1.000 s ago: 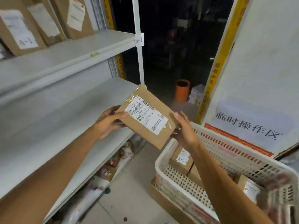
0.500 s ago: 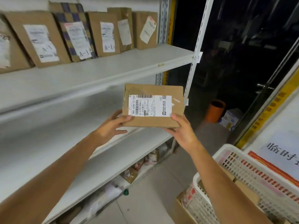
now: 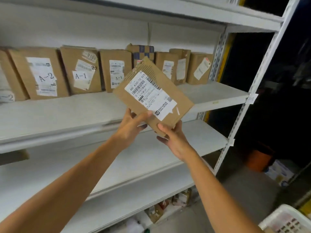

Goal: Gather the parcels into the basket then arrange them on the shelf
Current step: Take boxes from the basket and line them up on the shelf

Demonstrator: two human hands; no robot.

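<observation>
A flat brown cardboard parcel (image 3: 151,91) with a white barcode label is held tilted in front of the white shelf (image 3: 67,113). My left hand (image 3: 133,125) grips its lower left edge, thumb on the front. My right hand (image 3: 171,138) grips its bottom corner from below. Several brown parcels stand in a row at the back of that shelf, among them one marked A-2 (image 3: 40,74) and one marked A-1 (image 3: 82,71). Only a corner of the white basket (image 3: 286,219) shows at the bottom right.
A lower white shelf board (image 3: 151,158) lies under my arms. A white perforated upright (image 3: 249,101) ends the rack on the right. An orange cylinder (image 3: 259,158) and a small box (image 3: 279,172) stand on the floor beyond it. Small packages lie under the bottom shelf.
Both hands have lifted the parcel from over the basket up to the shelf with the parcel row, and it has turned. My view has swung up and left; the basket is nearly out of frame.
</observation>
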